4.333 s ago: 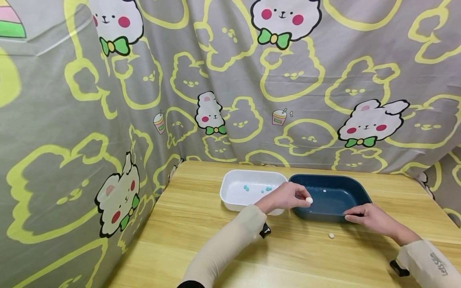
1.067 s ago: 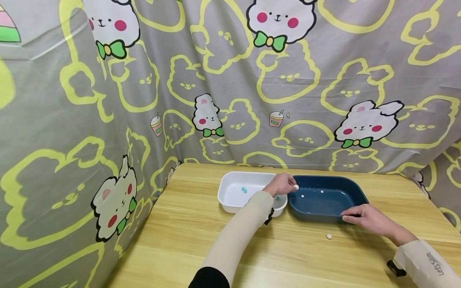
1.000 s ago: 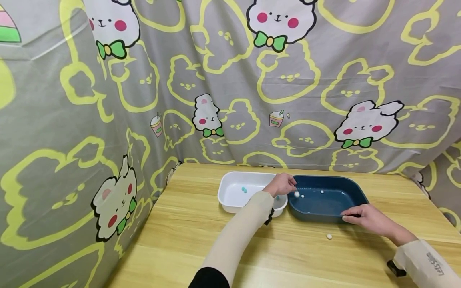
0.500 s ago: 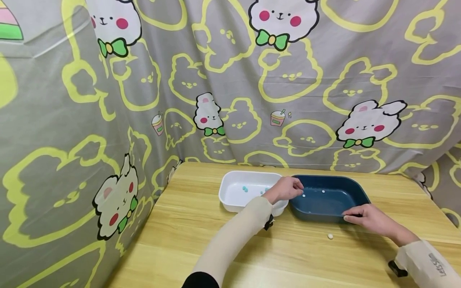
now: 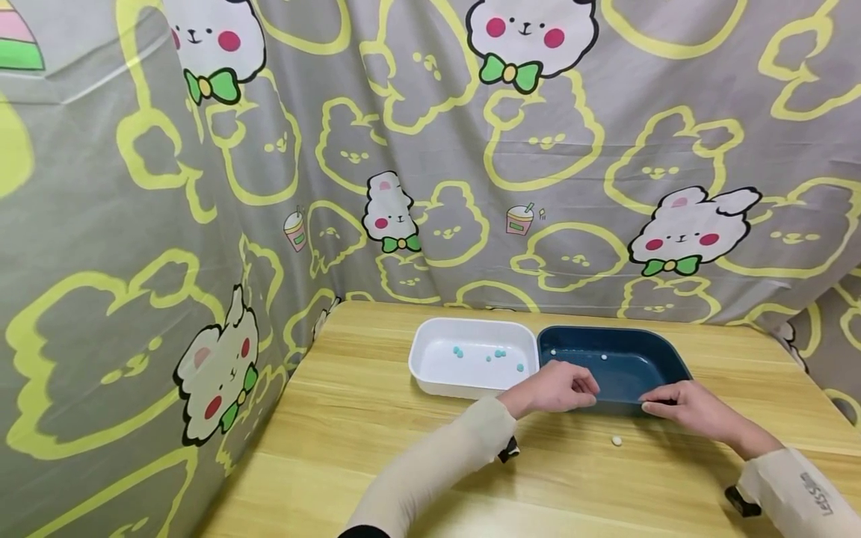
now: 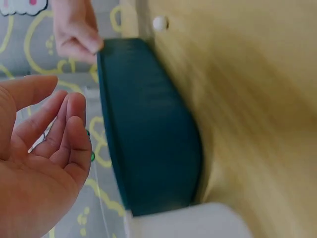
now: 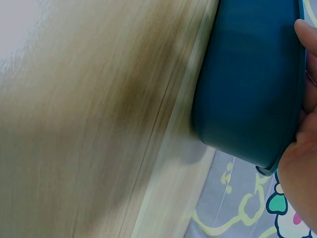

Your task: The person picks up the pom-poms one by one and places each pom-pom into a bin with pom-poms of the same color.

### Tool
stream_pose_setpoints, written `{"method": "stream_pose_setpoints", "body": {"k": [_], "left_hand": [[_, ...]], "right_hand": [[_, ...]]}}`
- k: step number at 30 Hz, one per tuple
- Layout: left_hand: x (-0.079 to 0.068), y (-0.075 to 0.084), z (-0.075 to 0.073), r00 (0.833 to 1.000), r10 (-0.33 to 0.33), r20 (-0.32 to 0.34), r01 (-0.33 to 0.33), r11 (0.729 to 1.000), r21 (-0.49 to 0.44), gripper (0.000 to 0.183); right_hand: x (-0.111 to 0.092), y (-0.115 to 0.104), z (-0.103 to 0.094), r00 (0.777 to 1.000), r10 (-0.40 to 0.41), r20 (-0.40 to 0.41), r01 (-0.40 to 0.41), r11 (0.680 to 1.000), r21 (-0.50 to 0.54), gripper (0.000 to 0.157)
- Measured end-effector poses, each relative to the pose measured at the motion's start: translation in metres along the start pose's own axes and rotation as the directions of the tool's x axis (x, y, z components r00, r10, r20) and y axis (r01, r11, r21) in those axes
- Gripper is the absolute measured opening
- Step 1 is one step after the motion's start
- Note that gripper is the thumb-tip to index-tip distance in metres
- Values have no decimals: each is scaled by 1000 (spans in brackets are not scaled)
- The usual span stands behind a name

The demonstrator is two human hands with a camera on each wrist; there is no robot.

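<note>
My left hand hovers over the front left of the dark blue bin, palm turned inward. Its fingers bend loosely with nothing between them, as the left wrist view of the hand shows. At the bin's front right corner, my right hand pinches the rim between thumb and fingers. Two small white balls, one at the left and one farther right, lie inside the bin; my left hand hides part of its floor. Another white ball rests on the table in front of the bin.
A white bin stands against the blue one's left side, holding several small teal balls. Both sit toward the back of the wooden table. A grey patterned curtain hangs behind and to the left.
My left hand let go of a white ball above the blue bin's left end and it fell in. Since then the hand has moved right and toward me. My right hand keeps its hold on the rim.
</note>
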State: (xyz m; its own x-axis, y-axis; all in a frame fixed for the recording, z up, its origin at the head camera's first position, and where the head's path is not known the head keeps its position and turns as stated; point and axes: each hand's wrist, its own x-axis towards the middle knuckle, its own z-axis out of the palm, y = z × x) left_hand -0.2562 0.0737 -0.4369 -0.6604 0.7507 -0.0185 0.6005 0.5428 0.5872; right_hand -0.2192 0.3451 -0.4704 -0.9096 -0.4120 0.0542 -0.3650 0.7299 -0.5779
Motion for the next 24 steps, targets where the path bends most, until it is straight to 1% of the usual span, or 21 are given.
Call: {"method": "stream_pose_setpoints", "body": {"k": [6,10,13,17,24], "left_hand": [[-6,4,16,999,4,52,-4,1000,15,17],[-7,4,25,997,10,76,-14,999,51,17],[-7,6,30,996,23,91,-31,995,90,19],[-5,9,36,993,25,120,-41,990,137,20],[-2,9,47,992,8,127,-30,984,175,23]], "right_hand": [[0,0,0,1000,-5,-3,5,1000,3,23],[-1,-1,0,1000,0,-3,0,1000,3,24],[-1,-2,0,1000,-7,-14,7,1000,-10,23],[-2,-2,0,1000,-11,-22,10,1000,-23,22],[-1,-2,-1,1000,-14,-17,14,1000,-27,21]]}}
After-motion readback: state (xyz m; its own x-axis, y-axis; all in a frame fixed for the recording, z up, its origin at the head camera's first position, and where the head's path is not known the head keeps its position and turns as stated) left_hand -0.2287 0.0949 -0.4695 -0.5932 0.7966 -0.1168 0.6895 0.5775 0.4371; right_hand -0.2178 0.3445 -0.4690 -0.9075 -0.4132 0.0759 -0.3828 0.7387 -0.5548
